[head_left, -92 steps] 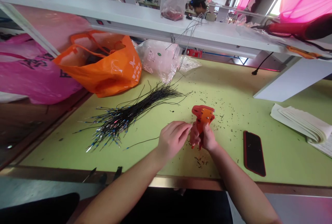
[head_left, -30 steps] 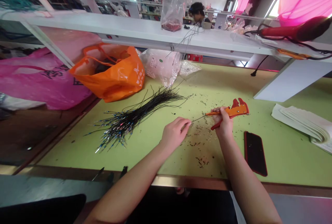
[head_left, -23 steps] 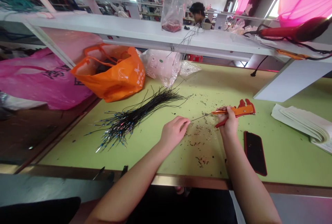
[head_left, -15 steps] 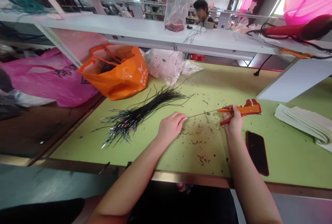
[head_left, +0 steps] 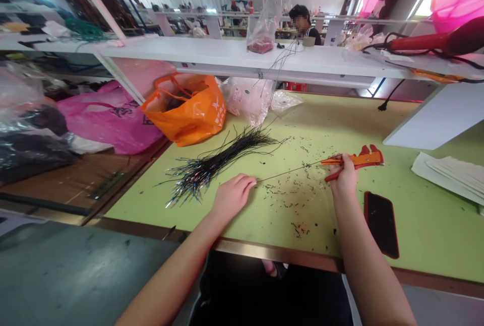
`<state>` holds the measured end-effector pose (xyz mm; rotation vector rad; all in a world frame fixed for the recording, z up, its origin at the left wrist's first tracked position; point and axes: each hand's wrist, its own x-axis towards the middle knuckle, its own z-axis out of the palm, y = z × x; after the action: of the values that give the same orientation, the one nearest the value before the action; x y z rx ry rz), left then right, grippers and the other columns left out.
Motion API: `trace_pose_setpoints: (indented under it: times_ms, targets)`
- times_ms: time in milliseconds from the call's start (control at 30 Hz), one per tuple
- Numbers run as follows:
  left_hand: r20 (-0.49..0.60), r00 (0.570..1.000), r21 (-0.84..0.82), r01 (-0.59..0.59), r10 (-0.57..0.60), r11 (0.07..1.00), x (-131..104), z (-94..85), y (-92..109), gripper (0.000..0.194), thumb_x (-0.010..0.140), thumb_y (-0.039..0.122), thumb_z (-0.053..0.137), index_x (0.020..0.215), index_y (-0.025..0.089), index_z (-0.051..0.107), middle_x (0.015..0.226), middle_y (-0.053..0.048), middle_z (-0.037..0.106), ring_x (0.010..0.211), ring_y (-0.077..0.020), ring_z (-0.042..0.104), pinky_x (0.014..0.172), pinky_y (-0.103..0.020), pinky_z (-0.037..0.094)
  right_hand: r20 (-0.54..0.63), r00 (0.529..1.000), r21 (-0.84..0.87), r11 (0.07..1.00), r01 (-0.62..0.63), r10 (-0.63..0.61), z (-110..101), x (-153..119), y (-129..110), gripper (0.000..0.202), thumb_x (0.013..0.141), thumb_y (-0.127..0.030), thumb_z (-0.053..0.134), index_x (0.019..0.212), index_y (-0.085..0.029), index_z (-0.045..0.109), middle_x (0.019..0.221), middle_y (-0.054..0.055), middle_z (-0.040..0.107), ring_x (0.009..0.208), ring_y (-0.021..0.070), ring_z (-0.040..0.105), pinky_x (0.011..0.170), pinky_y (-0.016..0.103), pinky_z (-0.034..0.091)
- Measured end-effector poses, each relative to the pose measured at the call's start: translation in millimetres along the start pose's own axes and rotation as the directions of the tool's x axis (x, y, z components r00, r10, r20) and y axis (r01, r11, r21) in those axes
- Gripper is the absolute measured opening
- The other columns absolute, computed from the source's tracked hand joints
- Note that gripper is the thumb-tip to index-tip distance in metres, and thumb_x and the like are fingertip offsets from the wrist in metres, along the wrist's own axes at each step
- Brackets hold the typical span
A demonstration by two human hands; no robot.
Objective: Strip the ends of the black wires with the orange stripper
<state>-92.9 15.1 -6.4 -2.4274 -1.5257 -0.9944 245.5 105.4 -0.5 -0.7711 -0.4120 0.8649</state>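
Pinched closed, my left hand [head_left: 233,195] holds one end of a thin black wire [head_left: 287,172] above the green table. The wire runs taut to the right, up to the nose of an orange and red wire stripper [head_left: 363,159]. My right hand [head_left: 345,174] is wrapped round the stripper and holds it level. Whether the jaws grip the wire is too small to tell. Behind my left hand lies a bundle of black wires [head_left: 223,159], with blue and silvery bits at its near ends. Short dark scraps [head_left: 300,229] are scattered between my hands.
A black phone with a red edge [head_left: 381,224] lies beside my right forearm. Folded white sheets [head_left: 449,175] are at the right. An orange bag [head_left: 189,114] and a pink bag [head_left: 109,122] stand at the left. A white shelf [head_left: 212,54] crosses behind; a person [head_left: 308,34] sits beyond.
My left hand has moved left and towards me, so a longer stretch of wire shows between my hands. My right hand still holds the stripper. The view has shifted a little.
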Motion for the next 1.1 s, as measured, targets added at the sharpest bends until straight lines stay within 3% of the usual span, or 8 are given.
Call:
trace_pose_setpoints:
  times_ms: [300,433,500,600,700,833,967,1100]
  targets:
    - [0.046,0.987,0.018,0.153,-0.154,0.988,-55,-31.9,-31,0.032,0.108,0.038,0.048,0.095,0.025,0.075,0.091,-0.007,0.079,0.083,-0.0233,0.074,0.074,-0.033,0.057,0.15,0.979,-0.127,0.985,-0.117,0.136,11,-32,16,0.035,0.075,-0.038,0.094,0.083,-0.021,0.065,0.076,-0.001,0.067,0.073,0.0161,0.071,0.071,0.029,0.066]
    - [0.032,0.982,0.017,0.187,-0.187,0.982,-66,-38.3,-60,0.031,0.106,0.041,0.051,0.092,0.025,0.073,0.09,-0.008,0.078,0.084,-0.0252,0.072,0.08,-0.036,0.057,0.225,0.947,-0.206,0.961,-0.183,0.229,16,-44,22,0.037,0.075,-0.042,0.095,0.084,-0.021,0.067,0.077,-0.001,0.068,0.074,0.0159,0.07,0.071,0.029,0.066]
    - [-0.022,0.953,0.046,0.303,-0.302,0.952,-68,-40.4,-83,0.032,0.104,0.044,0.049,0.094,0.024,0.072,0.094,-0.009,0.078,0.087,-0.0261,0.072,0.081,-0.037,0.057,0.249,0.932,-0.223,0.952,-0.211,0.265,17,-48,23,0.035,0.076,-0.041,0.094,0.084,-0.02,0.067,0.079,0.0,0.068,0.074,0.0153,0.07,0.073,0.028,0.066]
    - [-0.074,0.866,0.129,0.499,-0.494,0.857,-66,-41.8,-117,0.037,0.101,0.047,0.046,0.099,0.022,0.072,0.101,-0.012,0.079,0.091,-0.0287,0.072,0.084,-0.039,0.057,0.216,0.932,-0.22,0.944,-0.245,0.292,18,-48,21,0.033,0.075,-0.04,0.093,0.082,-0.02,0.068,0.08,0.0,0.067,0.073,0.0149,0.07,0.073,0.028,0.066]
    - [-0.045,0.853,0.227,0.516,-0.52,0.826,-63,-41.0,-139,0.037,0.097,0.045,0.045,0.098,0.021,0.072,0.104,-0.015,0.079,0.098,-0.0327,0.071,0.091,-0.043,0.055,0.157,0.941,-0.194,0.944,-0.266,0.298,17,-45,19,0.033,0.072,-0.037,0.094,0.079,-0.02,0.067,0.078,0.0,0.066,0.071,0.0146,0.068,0.07,0.028,0.066]
    - [-0.074,0.882,0.293,0.465,-0.465,0.835,-64,-37.9,-143,0.035,0.097,0.042,0.045,0.098,0.021,0.074,0.106,-0.015,0.077,0.102,-0.0357,0.068,0.096,-0.048,0.053,0.143,0.944,-0.169,0.947,-0.274,0.298,16,-43,19,0.032,0.072,-0.036,0.092,0.078,-0.021,0.065,0.077,0.0,0.066,0.071,0.015,0.067,0.069,0.029,0.066]
    - [-0.127,0.874,0.309,0.484,-0.469,0.819,-67,-34.2,-138,0.039,0.099,0.043,0.046,0.105,0.019,0.076,0.112,-0.017,0.074,0.104,-0.036,0.066,0.096,-0.05,0.052,0.161,0.938,-0.186,0.943,-0.275,0.305,16,-44,19,0.031,0.075,-0.035,0.09,0.08,-0.021,0.063,0.077,0.0,0.065,0.07,0.0152,0.068,0.071,0.029,0.066]
    - [-0.094,0.891,0.276,0.453,-0.445,0.848,-63,-29.3,-130,0.037,0.099,0.042,0.047,0.105,0.02,0.075,0.113,-0.016,0.074,0.106,-0.0347,0.065,0.099,-0.049,0.052,0.212,0.919,-0.23,0.931,-0.284,0.332,14,-46,21,0.032,0.078,-0.038,0.09,0.082,-0.021,0.064,0.078,0.0,0.065,0.071,0.0162,0.07,0.074,0.031,0.067]
